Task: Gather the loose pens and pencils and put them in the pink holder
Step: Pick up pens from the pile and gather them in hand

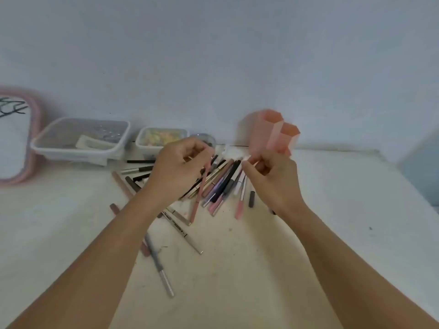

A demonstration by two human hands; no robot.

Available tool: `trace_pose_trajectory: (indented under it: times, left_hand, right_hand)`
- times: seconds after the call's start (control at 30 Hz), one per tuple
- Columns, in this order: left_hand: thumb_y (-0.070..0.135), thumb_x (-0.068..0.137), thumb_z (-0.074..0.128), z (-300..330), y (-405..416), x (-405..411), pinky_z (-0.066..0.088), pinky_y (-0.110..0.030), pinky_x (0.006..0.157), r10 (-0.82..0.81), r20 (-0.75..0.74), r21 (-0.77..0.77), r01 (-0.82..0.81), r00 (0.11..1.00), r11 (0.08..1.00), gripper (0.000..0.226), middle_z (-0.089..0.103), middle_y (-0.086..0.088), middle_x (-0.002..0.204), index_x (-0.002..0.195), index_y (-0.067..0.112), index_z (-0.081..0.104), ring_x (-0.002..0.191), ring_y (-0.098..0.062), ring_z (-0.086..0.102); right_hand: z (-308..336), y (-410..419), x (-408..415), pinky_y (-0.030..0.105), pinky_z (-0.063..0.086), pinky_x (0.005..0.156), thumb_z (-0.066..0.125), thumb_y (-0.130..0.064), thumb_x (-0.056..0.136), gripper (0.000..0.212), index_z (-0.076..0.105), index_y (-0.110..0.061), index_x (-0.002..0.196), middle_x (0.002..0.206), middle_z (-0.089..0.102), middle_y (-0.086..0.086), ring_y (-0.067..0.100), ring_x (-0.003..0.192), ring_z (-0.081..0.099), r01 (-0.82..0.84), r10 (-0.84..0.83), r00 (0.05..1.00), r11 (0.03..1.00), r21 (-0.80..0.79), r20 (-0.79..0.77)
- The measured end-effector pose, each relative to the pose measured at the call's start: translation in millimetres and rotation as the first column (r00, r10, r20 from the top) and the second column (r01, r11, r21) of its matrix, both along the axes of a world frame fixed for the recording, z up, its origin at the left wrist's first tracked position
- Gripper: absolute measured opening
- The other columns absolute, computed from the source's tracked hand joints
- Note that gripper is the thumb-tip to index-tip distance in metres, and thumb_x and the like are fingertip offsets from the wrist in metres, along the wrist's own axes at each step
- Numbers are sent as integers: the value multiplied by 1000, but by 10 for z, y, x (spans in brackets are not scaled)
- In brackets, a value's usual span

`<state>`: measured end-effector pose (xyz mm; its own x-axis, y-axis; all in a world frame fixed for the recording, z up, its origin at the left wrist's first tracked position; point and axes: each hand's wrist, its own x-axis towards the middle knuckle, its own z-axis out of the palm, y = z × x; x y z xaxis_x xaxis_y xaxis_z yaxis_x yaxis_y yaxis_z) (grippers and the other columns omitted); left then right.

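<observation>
fingers of our left hand [180,167] curl round a pink pencil [198,198] that slants down to the table [332,210]; our right hand [270,176] pinches the tops of a fanned bunch of pens [225,184]. bare table lies open to our right. the pink holder [275,134] stands at the wall just behind our right hand. two clear tubs [80,138] sit far left.

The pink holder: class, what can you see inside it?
Nothing shows above the rims of the pink holder; its hexagonal tubes look open. Their depths are hidden by the walls and blur. The pens lie on the table.
</observation>
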<state>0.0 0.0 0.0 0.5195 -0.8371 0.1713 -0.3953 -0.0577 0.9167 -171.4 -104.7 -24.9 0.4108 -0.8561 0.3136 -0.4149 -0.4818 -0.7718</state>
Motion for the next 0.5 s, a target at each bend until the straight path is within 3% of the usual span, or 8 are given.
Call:
trace_pose_trajectory:
  times: [0.17,0.33,0.4,0.5]
  left_hand:
    - [18,96,64,-232,179,-121,37,-9,48,12,-39,-128,-17,999,992,12,71,-1,73,86,17,71,44,3,50]
    - [21,95,65,-306,542,-294,38,-12,53,90,5,-177,-88,996,980,14,68,14,65,83,26,70,50,4,53]
    - [22,95,65,-326,674,-384,41,-15,55,124,26,-174,-117,992,978,16,68,15,65,81,28,69,54,0,56]
    - [19,95,64,-340,792,-510,45,-19,56,124,24,-206,-117,992,972,13,69,1,73,84,22,69,59,-17,59]
  right_hand:
    - [-208,29,-307,33,53,57,66,-28,82,5,65,-24,79,66,65,-4,14,61,62,167,-167,985,986,-27,-34]
    - [-415,267,-725,30,49,69,69,-33,80,26,64,-20,102,83,65,-6,10,77,62,273,-258,955,958,89,-147]
    - [-501,387,-724,29,45,72,69,-36,81,33,62,-19,108,94,63,-5,14,83,59,266,-253,936,964,21,-246]
    - [-526,465,-674,32,44,74,64,-39,84,34,62,-12,104,103,60,0,19,85,53,296,-309,894,951,-88,-325]
